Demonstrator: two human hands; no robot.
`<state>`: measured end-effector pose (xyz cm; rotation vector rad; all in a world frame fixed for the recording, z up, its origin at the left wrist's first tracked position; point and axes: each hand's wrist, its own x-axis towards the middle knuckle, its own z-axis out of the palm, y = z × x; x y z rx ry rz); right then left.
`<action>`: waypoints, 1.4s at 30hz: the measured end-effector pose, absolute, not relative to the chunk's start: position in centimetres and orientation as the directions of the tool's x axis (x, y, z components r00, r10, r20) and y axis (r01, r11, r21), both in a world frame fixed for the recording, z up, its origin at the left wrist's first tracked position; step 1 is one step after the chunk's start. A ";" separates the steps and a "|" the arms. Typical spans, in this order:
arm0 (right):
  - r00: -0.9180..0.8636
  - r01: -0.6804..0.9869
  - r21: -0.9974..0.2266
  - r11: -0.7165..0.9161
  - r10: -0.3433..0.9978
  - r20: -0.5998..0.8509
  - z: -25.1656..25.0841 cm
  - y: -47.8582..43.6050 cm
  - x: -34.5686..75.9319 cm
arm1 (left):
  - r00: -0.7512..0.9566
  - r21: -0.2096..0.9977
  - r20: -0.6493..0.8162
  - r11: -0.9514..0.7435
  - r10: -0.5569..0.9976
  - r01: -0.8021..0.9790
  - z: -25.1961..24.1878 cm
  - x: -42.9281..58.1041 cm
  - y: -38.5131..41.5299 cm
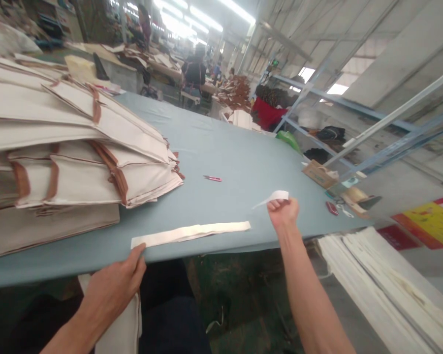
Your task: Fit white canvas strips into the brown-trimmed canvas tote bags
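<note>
At a factory worktable (221,147), a person handles white strips beside a stack of canvas bags (77,157) trimmed in brown. The stack fills the left of the table; a small pink clipper (212,178) lies alone on the blue-grey cloth further in.

The left hand (114,290) sits at the near table edge, palm down, forearm rising from below, thumb pressing the left end of a long strip (190,232) that lies flat along the edge. The hand is not closed round it; it pins it with the thumb tip, the fingers curled under the edge.

The right hand (283,212) is raised just past the strip's right end, wrist bent, forearm stretched up from the lower right. It is a closed fist pinching a short strip (275,196) that curls up and left out of the fingers.

By the look of it, the work stands at laying or sorting strips: one held flat, one in the air. Any next placing would call for a steady left thumb and a careful lowering of the short piece. More white strips (384,285) are piled at lower right.
</note>
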<state>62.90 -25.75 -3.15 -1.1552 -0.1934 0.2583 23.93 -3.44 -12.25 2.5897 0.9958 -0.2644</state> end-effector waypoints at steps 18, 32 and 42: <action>0.364 -0.461 -0.876 0.140 0.931 -0.043 0.7 -11.8 30.4 | 0.902 0.988 -0.138 -0.007 0.408 0.155 -11.0 18.6 -12.5; 0.568 -0.011 -0.994 -0.112 0.817 -0.099 -6.9 -22.1 25.9 | 0.620 0.795 -0.314 0.556 0.719 -0.242 -9.8 13.8 -10.3; 0.575 0.365 -0.841 -0.400 0.807 -0.135 -10.0 -23.6 28.3 | 0.536 0.992 -0.022 -0.049 0.844 0.118 -6.6 11.6 -8.3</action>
